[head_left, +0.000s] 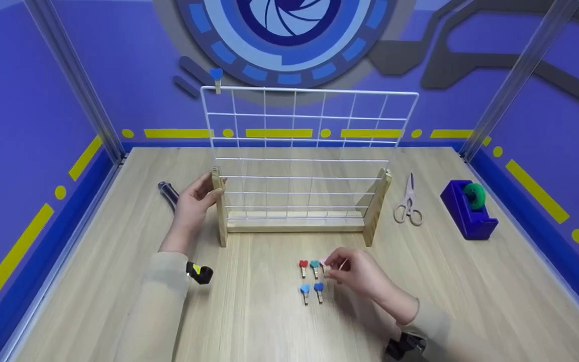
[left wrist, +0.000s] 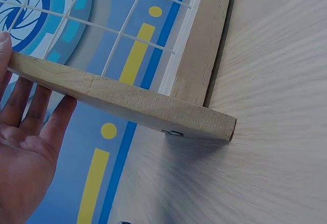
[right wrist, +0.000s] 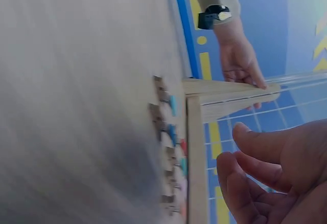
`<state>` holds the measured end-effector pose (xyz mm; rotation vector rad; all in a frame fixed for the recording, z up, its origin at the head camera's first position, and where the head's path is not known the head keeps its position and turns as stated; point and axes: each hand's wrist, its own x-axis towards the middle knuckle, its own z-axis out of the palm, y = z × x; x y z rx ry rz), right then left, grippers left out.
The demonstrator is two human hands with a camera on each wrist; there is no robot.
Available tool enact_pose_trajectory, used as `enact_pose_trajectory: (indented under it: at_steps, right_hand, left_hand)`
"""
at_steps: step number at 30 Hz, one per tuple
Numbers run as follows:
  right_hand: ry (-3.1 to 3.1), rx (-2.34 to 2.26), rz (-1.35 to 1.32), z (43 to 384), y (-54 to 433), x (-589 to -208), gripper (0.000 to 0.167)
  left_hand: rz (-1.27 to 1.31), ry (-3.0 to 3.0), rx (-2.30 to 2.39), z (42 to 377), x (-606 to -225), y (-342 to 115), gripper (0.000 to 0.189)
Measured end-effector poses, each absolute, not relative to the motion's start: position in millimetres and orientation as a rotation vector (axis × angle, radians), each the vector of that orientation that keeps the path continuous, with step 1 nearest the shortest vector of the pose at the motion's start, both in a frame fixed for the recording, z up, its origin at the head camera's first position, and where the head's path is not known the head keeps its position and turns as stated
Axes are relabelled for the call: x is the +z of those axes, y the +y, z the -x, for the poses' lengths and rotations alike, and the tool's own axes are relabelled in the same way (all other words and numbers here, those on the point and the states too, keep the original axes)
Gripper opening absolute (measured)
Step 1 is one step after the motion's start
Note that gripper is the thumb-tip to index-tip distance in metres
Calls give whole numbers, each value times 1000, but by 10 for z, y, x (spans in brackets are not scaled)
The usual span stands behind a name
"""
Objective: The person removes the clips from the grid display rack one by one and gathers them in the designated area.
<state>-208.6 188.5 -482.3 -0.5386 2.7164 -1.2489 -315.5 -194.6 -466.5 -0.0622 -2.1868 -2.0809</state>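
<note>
A white wire grid (head_left: 309, 116) stands upright in a wooden stand (head_left: 294, 229). My left hand (head_left: 195, 203) grips the stand's left post (left wrist: 122, 96), thumb on one side and fingers on the other. A blue heart clothespin (head_left: 216, 79) is clipped at the grid's top left corner. On the table lie small heart clothespins: red (head_left: 303, 267), teal (head_left: 314, 268), pink (head_left: 322, 262), light blue (head_left: 305, 292) and dark blue (head_left: 318, 291). Beside the pink one, which it partly hides, is my right hand (head_left: 357, 271); its fingers are loosely bent, with a gap between thumb and forefinger (right wrist: 255, 170).
Scissors (head_left: 409, 206) lie to the right of the stand, and farther right is a blue tape dispenser (head_left: 468, 211) with green tape. A dark-handled tool (head_left: 169, 192) lies behind my left hand, partly hidden. Walls (head_left: 536, 166) enclose the table at the back and sides.
</note>
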Motion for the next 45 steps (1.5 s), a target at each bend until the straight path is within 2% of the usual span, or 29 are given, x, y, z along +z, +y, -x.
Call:
enact_pose_trajectory:
  at_steps: [13, 23, 45]
  right_hand:
    - [2789, -1414, 771, 2197, 1788, -4195, 14]
    - [2779, -1522, 832, 2392, 1607, -3696, 14]
    - [2654, -1879, 1135, 2936, 923, -2563, 21]
  left_hand:
    - [73, -2228, -2035, 3127, -4693, -1949, 60]
    - [88, -2197, -2053, 3141, -4741, -1962, 62]
    - [68, -2186, -2082, 3165, -4674, -1951, 62]
